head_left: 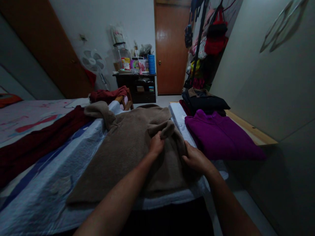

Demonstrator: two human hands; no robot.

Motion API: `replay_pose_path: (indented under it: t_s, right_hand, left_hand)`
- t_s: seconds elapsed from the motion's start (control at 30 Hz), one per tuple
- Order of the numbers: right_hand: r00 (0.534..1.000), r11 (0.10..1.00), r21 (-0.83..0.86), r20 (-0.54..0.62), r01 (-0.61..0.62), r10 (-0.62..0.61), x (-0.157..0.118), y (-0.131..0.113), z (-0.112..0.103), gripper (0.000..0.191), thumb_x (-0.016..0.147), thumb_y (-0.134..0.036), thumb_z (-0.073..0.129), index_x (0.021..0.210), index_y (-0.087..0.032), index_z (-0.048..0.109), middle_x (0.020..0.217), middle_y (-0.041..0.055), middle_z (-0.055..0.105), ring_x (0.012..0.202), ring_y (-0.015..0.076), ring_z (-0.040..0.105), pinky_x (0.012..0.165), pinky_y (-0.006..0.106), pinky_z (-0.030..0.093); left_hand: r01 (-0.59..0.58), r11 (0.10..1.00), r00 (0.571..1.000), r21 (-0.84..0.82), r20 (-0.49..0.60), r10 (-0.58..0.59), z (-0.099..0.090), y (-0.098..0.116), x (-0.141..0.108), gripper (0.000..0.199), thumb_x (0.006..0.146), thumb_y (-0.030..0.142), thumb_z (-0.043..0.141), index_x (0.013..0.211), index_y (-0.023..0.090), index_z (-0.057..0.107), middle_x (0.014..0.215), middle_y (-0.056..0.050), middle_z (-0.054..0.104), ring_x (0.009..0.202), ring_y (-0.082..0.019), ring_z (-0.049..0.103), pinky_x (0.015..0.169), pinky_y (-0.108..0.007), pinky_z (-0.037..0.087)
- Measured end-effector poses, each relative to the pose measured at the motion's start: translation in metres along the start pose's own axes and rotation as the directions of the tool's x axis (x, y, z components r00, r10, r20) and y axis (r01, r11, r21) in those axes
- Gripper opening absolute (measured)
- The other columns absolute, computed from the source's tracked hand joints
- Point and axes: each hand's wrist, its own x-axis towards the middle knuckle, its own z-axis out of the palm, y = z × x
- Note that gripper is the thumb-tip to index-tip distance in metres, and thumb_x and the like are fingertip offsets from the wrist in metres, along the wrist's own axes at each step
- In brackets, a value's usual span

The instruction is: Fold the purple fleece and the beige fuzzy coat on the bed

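Note:
A brown fleece sweater [123,154] lies spread over the pale blue cover in front of me. One of its sleeves reaches out to the left, and the other is folded inward across the body. My left hand [157,143] is closed around the end of the folded sleeve, near the sweater's middle. At the sweater's right edge, my right hand [195,158] grips the fabric between thumb and fingers. Parts of the sweater are hidden beneath my forearms.
A folded purple garment [219,134] lies close to my right hand, with a stack of dark clothes [204,102] behind it. Dark red clothing [49,137] lies on the left. Farther back are a fan [93,61], a black cabinet [135,87] and a wooden door [173,49].

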Motion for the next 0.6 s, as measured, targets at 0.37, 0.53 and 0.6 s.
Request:
replay_pose_path:
  t_s: [0.37, 0.53, 0.6]
  right_hand:
    - [0.988, 0.990, -0.040, 0.078, 0.138, -0.134, 0.015, -0.036, 0.032, 0.063, 0.079, -0.003, 0.039, 0.142, -0.005, 0.040, 0.136, 0.0198, 0.055, 0.127, 0.0225, 0.052, 0.104, 0.033, 0.040]
    - [0.963, 0.981, -0.071, 0.215, 0.181, -0.163, 0.014, -0.062, 0.059, 0.054, 0.079, -0.011, 0.048, 0.132, -0.007, 0.049, 0.124, 0.0204, 0.061, 0.113, 0.0273, 0.060, 0.092, 0.034, 0.046]
    - [0.959, 0.980, -0.087, 0.239, 0.177, -0.152, 0.009, -0.068, 0.067, 0.047, 0.079, -0.015, 0.050, 0.126, -0.008, 0.054, 0.118, 0.0202, 0.062, 0.108, 0.0288, 0.062, 0.088, 0.035, 0.047]
  left_hand:
    - [-0.089, 0.711, 0.916, -0.697, -0.339, -0.217, -0.104, -0.001, 0.054, 0.022, 0.081, 0.026, 0.069, 0.101, 0.017, 0.070, 0.108, -0.004, 0.073, 0.104, -0.019, 0.066, 0.098, -0.037, 0.050]
    - [-0.192, 0.593, 0.786, -0.782, -0.484, -0.384, -0.144, -0.030, 0.057, 0.018, 0.085, 0.021, 0.064, 0.103, 0.018, 0.067, 0.103, -0.003, 0.072, 0.099, -0.015, 0.067, 0.093, -0.035, 0.053]
    - [-0.136, 0.527, 0.748, -0.839, -0.436, -0.500, -0.153, -0.050, 0.050, 0.017, 0.090, 0.021, 0.057, 0.106, 0.018, 0.064, 0.101, -0.001, 0.071, 0.094, -0.013, 0.067, 0.091, -0.034, 0.054]
